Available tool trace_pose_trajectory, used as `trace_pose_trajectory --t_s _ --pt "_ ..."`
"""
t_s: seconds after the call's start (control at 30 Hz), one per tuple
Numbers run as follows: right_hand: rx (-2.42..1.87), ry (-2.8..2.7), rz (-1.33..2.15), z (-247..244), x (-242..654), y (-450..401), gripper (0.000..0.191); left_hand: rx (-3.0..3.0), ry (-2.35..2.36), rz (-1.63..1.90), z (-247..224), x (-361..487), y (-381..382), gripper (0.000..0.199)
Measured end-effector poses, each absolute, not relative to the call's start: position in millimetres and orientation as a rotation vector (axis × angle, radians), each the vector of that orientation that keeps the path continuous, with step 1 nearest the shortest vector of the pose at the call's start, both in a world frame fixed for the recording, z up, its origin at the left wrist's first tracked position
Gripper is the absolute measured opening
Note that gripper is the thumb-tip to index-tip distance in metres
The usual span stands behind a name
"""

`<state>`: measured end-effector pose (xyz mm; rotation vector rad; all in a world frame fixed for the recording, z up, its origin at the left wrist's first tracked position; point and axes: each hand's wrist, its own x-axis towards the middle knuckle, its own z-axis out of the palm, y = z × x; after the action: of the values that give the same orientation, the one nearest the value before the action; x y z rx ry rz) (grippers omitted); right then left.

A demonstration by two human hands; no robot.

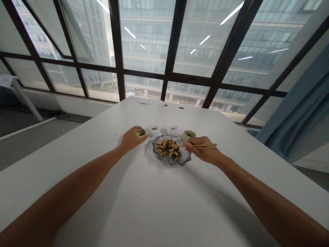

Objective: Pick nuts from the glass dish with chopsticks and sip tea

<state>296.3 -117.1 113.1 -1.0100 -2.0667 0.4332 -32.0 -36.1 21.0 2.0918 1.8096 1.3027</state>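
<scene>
A clear glass plate (185, 158) with a wavy rim holds nuts (161, 147) and small dark pieces. My left hand (130, 139) is wrapped round a small green cup (140, 133) at the plate's upper left. In my right hand (202, 148) is a pair of chopsticks (209, 146), whose tips reach in among the nuts. Behind the plate are two small white cups, the left one (154, 129) with something dark inside and the right one (172, 129) with something reddish. A second green cup (188, 134) stands just behind my right hand.
The white table (144, 206) extends toward large windows. Papers (146, 101) and two small dark round items (181, 108) lie near its far edge. A blue curtain (298, 113) hangs at the right.
</scene>
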Motion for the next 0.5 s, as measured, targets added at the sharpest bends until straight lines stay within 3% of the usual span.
trace_pose_trajectory --t_s 0.1,0.5 --pt "-1.021 -2.177 0.454 112 300 -118 0.054 2.087 1.826 1.288 21 -32 -36 0.053" --pt "-1.079 -1.433 0.807 88 324 -111 0.06 2.079 1.854 1.244 24 -29 -40 0.053"
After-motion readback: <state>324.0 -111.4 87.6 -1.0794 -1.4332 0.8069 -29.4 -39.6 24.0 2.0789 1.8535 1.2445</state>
